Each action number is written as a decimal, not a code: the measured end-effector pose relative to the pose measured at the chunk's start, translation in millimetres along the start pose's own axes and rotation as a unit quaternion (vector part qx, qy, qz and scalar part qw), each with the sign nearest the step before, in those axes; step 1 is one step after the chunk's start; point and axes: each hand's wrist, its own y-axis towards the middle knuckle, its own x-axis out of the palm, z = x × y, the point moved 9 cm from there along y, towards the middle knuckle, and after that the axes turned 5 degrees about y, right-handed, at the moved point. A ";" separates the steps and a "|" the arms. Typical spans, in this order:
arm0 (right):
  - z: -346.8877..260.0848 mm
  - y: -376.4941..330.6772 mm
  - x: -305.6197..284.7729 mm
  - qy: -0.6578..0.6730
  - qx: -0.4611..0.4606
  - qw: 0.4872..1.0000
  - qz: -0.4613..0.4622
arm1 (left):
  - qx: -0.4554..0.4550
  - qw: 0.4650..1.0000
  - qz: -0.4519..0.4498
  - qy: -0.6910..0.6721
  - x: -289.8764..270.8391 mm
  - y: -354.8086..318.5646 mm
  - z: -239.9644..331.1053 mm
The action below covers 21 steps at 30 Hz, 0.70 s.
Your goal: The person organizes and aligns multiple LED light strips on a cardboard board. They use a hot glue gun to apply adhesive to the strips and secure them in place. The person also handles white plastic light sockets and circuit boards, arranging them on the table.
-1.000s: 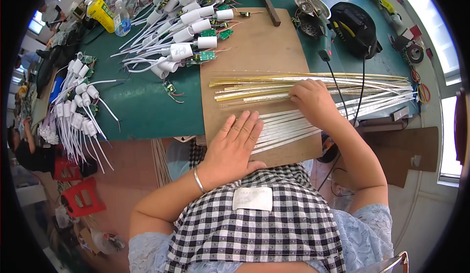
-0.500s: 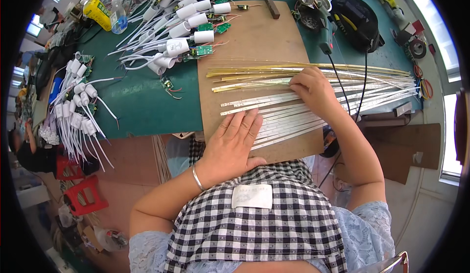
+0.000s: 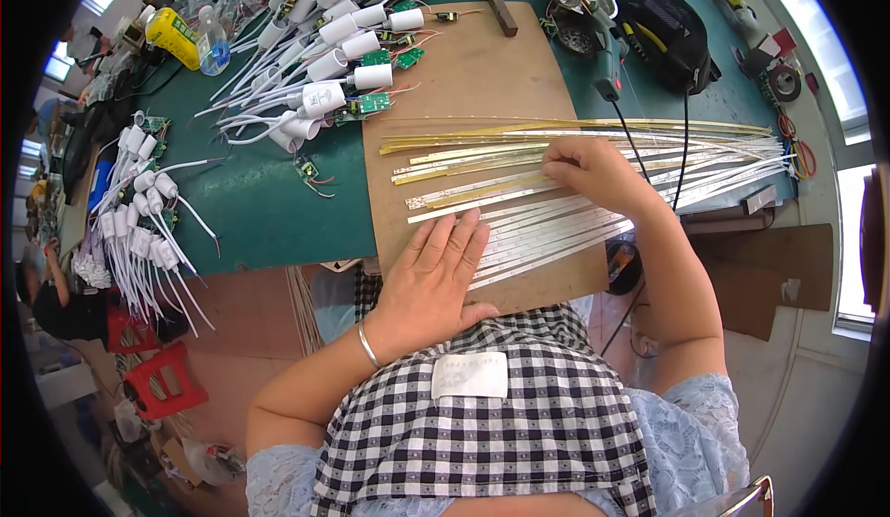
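The left hand [image 3: 434,265] lies flat, fingers extended, over the left ends of some thin pale strips [image 3: 547,236] spread across a brown board [image 3: 464,86] on the green worktop [image 3: 269,206], while the right hand [image 3: 591,176] curls its fingers onto others, though I cannot tell whether it pinches any.

The left hand [image 3: 431,271] seems to hide the ends of several pale strips [image 3: 538,235].

One head-worn fisheye view looks down from close above, past a checked apron [image 3: 491,443], to left hand [image 3: 426,271], right hand [image 3: 598,174] and worktop [image 3: 278,206].
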 end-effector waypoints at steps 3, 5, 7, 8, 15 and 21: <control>-20.8 -1.1 0.4 -0.128 -0.168 0.974 0.086 | 0.001 1.000 0.000 0.004 1.1 -0.5 0.2; -23.5 -4.6 4.6 -0.190 -0.169 0.959 0.127 | 0.001 1.000 0.000 0.003 2.1 -1.0 0.1; -25.7 -9.0 6.7 -0.225 -0.176 0.945 0.157 | 0.001 1.000 0.003 0.006 1.4 -1.2 0.2; -26.2 -10.9 6.7 -0.230 -0.183 0.941 0.168 | 0.002 1.000 0.005 0.008 1.1 -1.4 0.4; -24.5 -22.0 6.4 -0.160 -0.228 0.954 0.107 | -0.005 1.000 0.011 0.012 0.9 -1.6 0.6; -27.4 -26.7 4.7 -0.159 -0.223 0.955 0.114 | -0.013 1.000 -0.012 0.022 3.7 -2.2 -0.1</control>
